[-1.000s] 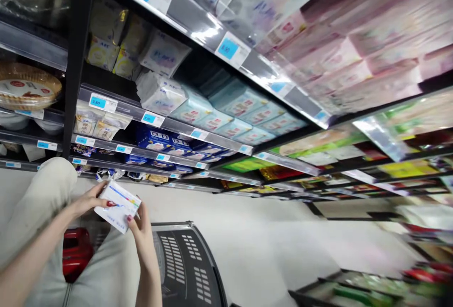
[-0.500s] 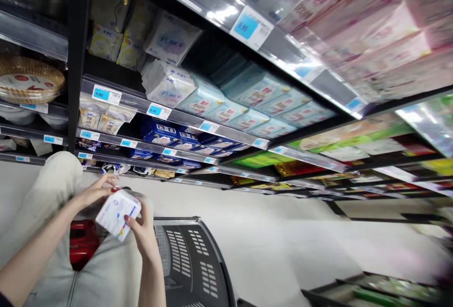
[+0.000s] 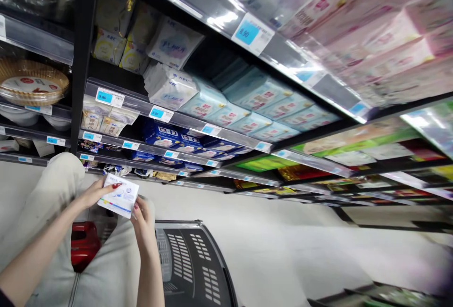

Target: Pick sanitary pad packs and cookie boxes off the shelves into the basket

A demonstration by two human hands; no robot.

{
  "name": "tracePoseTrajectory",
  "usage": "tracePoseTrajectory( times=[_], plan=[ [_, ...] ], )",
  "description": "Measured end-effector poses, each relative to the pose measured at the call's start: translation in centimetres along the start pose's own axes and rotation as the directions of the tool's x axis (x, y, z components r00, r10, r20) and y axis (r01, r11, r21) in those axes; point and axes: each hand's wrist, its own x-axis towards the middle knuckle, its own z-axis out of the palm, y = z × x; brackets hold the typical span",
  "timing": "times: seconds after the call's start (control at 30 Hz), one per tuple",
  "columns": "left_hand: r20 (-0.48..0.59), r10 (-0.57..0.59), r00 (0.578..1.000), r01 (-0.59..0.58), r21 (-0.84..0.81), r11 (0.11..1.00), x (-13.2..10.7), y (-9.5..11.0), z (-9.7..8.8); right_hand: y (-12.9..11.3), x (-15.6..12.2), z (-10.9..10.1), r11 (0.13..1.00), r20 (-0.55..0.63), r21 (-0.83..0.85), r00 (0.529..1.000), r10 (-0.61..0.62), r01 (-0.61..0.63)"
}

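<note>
A white packet with blue print and a coloured stripe along its lower edge (image 3: 119,196) is held between both hands above my knees. My left hand (image 3: 95,193) grips its left side, thumb with dark red nail on the face. On the right side, the fingers of my right hand (image 3: 140,210) close on the packet's edge and corner. Small print on the packet is too fine to read. Behind the hands, on the lowest shelf, several plastic-wrapped packs (image 3: 118,169) show in part.
Shelves ahead carry white ABC packs (image 3: 171,87), light blue packs (image 3: 203,104) and dark blue packs (image 3: 161,133). Price tags (image 3: 162,113) line the shelf edges. A dark slotted basket (image 3: 191,260) stands right of my legs. A red object (image 3: 85,245) lies between them.
The packet has turned, its stripe now along the lower edge, and has moved up slightly. My left hand has shifted from its top corner to its left side.
</note>
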Motion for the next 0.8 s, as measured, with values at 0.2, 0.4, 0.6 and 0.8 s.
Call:
tracePoseTrajectory(
  times=[0.2, 0.4, 0.6, 0.8],
  plan=[
    [0.077, 0.019, 0.997, -0.028, 0.118, 0.993, -0.4, 0.3, 0.3, -2.2, 0.3, 0.6, 0.980, 0.072, 0.106, 0.984, 0.163, -0.170],
    [0.068, 0.023, 0.997, -0.030, 0.112, 0.993, -0.2, 0.1, 0.3, -1.3, 0.5, 0.5, 0.967, 0.049, 0.142, 0.977, 0.208, -0.213],
    [0.045, 0.013, 0.999, -0.018, 0.105, 0.994, 0.0, 0.0, 0.1, -1.5, 0.5, 0.6, 0.966, 0.045, 0.132, 0.975, 0.217, -0.221],
    [0.050, -0.002, 0.999, -0.002, 0.088, 0.996, 0.0, -0.3, 0.0, -2.1, 0.4, 0.8, 0.967, 0.028, 0.119, 0.975, 0.222, -0.224]
  ],
)
